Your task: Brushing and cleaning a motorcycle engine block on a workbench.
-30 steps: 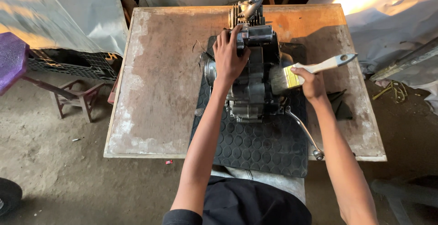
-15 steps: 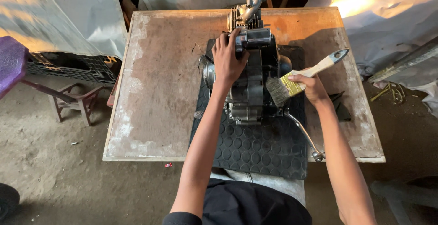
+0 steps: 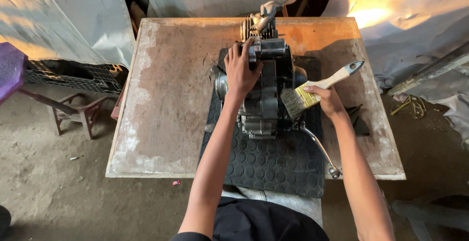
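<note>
A dark, greasy motorcycle engine (image 3: 266, 92) stands on a black studded rubber mat (image 3: 273, 165) on a worn wooden table (image 3: 166, 99). My left hand (image 3: 240, 72) grips the engine's upper left side. My right hand (image 3: 328, 99) holds a paintbrush (image 3: 320, 88) with a pale wooden handle and a yellow band, its bristles against the engine's right side. A chrome kick lever (image 3: 320, 149) juts from the engine toward the table's front right.
A small wooden stool (image 3: 73, 111) and a dark plastic crate (image 3: 73, 77) stand on the dirt floor at left. A purple seat edge (image 3: 10, 70) shows far left. Pale tarpaulins (image 3: 405, 21) hang behind and right. A small black piece (image 3: 356, 119) lies by my right wrist.
The brush has swung down: its bristles moved lower along the engine's right side and the handle now tilts up to the right. My left hand stays put.
</note>
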